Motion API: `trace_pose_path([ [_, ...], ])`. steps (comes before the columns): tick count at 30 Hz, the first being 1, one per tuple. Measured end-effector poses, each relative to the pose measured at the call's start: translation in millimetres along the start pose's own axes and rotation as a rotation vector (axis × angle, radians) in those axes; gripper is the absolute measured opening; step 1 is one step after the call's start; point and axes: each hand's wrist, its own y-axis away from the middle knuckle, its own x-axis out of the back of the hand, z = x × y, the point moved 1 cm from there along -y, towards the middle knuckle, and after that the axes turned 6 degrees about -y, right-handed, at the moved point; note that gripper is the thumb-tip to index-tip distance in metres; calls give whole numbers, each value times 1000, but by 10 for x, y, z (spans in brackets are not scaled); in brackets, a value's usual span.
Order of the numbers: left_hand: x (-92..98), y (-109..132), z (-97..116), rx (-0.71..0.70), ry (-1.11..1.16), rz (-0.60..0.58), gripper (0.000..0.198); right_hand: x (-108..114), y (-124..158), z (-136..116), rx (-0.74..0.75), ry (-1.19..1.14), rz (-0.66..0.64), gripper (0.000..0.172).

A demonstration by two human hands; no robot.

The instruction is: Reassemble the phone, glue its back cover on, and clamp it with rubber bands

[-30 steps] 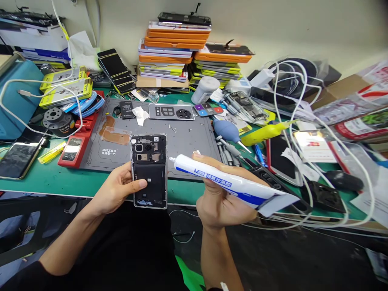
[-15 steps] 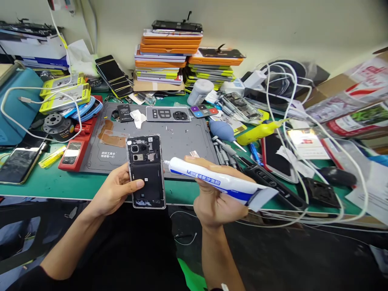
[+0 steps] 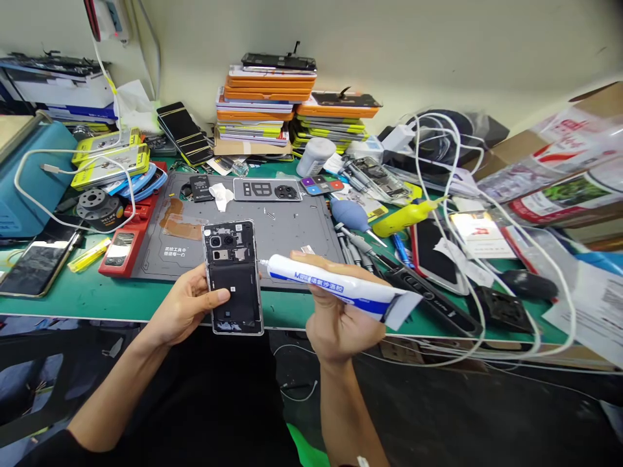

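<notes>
Opened phone [image 3: 232, 277] in left hand [image 3: 182, 305]; glue tube [image 3: 335, 288] in right hand [image 3: 341, 324].

Just beyond the left fingers [image 3: 219, 296] lies a grey work mat [image 3: 292, 224]; far behind it stand 2 stacks of boxes [image 3: 265, 104]. Beyond the right fingers [image 3: 335, 264] lie a blue air blower [image 3: 351, 214] and white cables [image 3: 448, 181]. Left of the left fingers, a red holder [image 3: 124, 243].

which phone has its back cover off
The phone in the left hand: its insides show; the other phone, far left on the table, lies screen up.
</notes>
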Motion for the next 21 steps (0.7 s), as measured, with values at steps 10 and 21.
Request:
trace_pose_path([
  [10,5,-5,4,22,-14,22,42,90,150,-70,-16,-55,-34,45],
  [21,-8,2,27,43,11,22,42,195,335,-133,-61,18,-17,35],
])
